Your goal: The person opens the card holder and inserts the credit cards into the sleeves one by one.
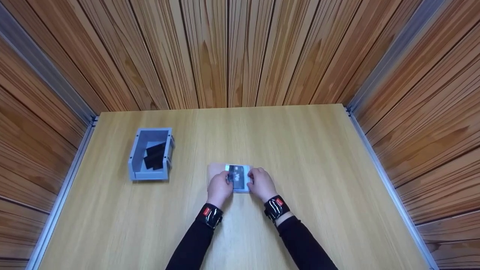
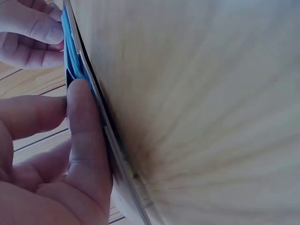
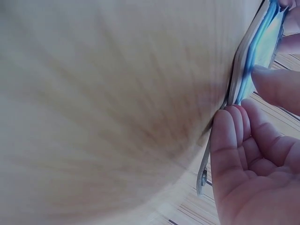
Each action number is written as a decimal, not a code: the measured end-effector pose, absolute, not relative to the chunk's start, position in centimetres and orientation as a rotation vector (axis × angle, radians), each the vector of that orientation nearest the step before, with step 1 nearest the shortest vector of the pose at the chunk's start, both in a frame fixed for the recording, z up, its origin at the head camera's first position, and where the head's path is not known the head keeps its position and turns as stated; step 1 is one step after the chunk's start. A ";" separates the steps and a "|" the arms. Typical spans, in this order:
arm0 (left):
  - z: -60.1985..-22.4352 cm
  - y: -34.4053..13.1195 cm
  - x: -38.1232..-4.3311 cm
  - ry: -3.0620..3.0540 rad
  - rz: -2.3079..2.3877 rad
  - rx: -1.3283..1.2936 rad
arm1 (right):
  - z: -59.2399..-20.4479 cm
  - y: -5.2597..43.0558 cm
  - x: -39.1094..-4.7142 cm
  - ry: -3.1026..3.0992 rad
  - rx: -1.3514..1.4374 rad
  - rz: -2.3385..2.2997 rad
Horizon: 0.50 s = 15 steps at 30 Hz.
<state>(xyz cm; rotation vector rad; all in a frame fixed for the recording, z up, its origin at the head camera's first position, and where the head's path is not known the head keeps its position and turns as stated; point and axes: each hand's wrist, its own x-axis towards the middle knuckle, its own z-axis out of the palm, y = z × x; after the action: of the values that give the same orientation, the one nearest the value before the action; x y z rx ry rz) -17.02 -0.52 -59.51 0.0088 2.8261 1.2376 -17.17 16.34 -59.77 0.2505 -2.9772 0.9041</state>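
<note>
A pale pink card holder [image 1: 214,168] lies opened on the table, with blue-edged clear sleeves [image 2: 75,56] showing from the side. On its right part is a dark card [image 1: 237,178] with light lettering. My left hand [image 1: 219,186] pinches the card's left edge between thumb and finger. Across from it, my right hand [image 1: 262,183] grips the right edge of the holder, thumb [image 3: 276,86] on the top sleeve and fingers curled at the edge. A snap button [image 3: 204,177] shows on the holder's strap in the right wrist view. How far the card sits inside a sleeve is hidden.
To the left on the table stands a grey-blue plastic bin [image 1: 150,175] with several black flat pieces [image 1: 154,155] in it. Wood-panelled walls [image 1: 210,56] and metal rails [image 1: 390,180] border the wooden table [image 1: 307,150].
</note>
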 end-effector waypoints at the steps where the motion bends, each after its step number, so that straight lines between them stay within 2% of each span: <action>1: -59.5 -0.5 -17.0 2.828 1.215 0.016 | -59.8 16.3 -17.2 -2.978 0.245 0.912; 15: -59.3 0.1 -16.5 2.831 1.086 0.102 | -59.8 16.5 -17.3 -2.960 0.268 0.939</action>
<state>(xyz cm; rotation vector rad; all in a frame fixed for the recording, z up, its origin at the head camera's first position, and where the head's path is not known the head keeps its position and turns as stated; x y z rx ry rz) -16.55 0.08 -59.29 0.1019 2.8312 1.0859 -17.30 16.49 -59.85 0.2680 -2.9595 0.9388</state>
